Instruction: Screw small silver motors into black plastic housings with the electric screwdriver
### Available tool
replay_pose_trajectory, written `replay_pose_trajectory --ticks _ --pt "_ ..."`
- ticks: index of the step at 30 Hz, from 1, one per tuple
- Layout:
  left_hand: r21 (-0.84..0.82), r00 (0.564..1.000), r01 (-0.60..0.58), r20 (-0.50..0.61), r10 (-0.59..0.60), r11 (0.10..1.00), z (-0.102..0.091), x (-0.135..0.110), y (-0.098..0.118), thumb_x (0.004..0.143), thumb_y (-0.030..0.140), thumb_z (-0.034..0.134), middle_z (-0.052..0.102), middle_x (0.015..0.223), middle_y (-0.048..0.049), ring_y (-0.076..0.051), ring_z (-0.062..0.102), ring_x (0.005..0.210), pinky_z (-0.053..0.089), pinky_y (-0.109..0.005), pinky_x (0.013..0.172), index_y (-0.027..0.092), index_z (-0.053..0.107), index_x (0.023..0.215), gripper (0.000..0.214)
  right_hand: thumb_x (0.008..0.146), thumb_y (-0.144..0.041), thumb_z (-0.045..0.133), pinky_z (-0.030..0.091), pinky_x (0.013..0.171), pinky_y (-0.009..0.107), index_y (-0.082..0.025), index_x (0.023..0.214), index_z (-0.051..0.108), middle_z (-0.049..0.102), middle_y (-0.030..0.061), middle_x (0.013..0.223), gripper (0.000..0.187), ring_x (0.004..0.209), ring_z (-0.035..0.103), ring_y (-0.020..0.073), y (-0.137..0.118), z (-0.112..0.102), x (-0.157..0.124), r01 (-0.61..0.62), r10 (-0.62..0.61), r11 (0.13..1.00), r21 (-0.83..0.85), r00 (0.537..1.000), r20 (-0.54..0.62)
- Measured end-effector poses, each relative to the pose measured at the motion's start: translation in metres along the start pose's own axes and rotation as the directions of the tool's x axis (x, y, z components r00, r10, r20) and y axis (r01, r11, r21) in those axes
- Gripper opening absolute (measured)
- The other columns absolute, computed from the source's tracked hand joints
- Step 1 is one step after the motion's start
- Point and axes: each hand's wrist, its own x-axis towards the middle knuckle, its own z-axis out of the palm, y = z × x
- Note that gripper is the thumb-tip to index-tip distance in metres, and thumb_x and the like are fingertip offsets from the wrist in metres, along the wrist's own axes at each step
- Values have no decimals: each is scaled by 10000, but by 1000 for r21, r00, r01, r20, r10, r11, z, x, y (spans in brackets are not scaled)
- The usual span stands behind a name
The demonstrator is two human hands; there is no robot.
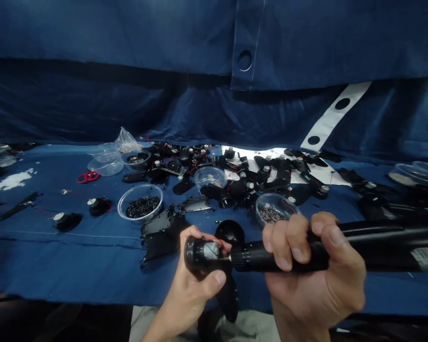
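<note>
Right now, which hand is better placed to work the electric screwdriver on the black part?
Likely the right hand: it wraps the electric screwdriver, whose tip meets the black part. The left hand holds that part.

A blue cloth-covered table (57, 256) — littered with black plastic housings (160, 235), red scissors (88, 177) and a bowl of black screws (141, 203).

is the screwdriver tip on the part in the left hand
On: the tip of the electric screwdriver meets the round black part in the left hand.
</note>
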Motion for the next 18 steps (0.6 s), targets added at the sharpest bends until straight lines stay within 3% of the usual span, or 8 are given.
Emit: replay_pose_trajectory --ticks 5,10,12,15,18 --pt "-1 1000 29 10 -29 1000 1 -2 -1 894 276 733 614 1179 -20 -229 613 1155 472 -395 1028 351 391 1246 496 865 -323 658 420 474 225 -223 736 503 455 -103 494 226 366 420 66 1 -1 -3 34 -33 999 -11 996 80" --pt "-72 999 29 -16 -31 997 -1 1 -3 859 294 770 655 1150 -34 -268 641 1149 474 -447 1040 332 404 1250 537 842 -357 707 430 457 236 -249 828 626 502 -92 492 136 364 446 80 -7 -3 -2 49 -50 999 9 986 162" --pt "-109 995 28 -91 -38 994 -6 4 -1 851 294 775 688 1122 -34 -294 652 1179 455 -485 1077 327 412 1249 541 831 -389 737 445 461 233 -255 824 643 505 -90 488 163 361 442 77 -19 -6 3 36 -40 999 32 992 122" --pt "-228 971 11 -229 -65 973 -18 7 5 839 294 774 736 1097 -35 -328 642 1246 446 -506 1112 329 441 1286 559 789 -398 765 440 443 210 -241 807 626 460 -91 472 210 357 407 67 -35 -17 10 -47 47 999 -6 998 -29" --pt "-436 967 29 -214 -136 900 -29 7 8 828 423 760 747 1176 -55 -329 604 1309 513 -451 1077 329 541 1314 542 773 -405 779 426 433 208 -234 974 647 489 -81 541 295 370 428 61 -33 -44 15 -254 241 942 -221 967 -84"
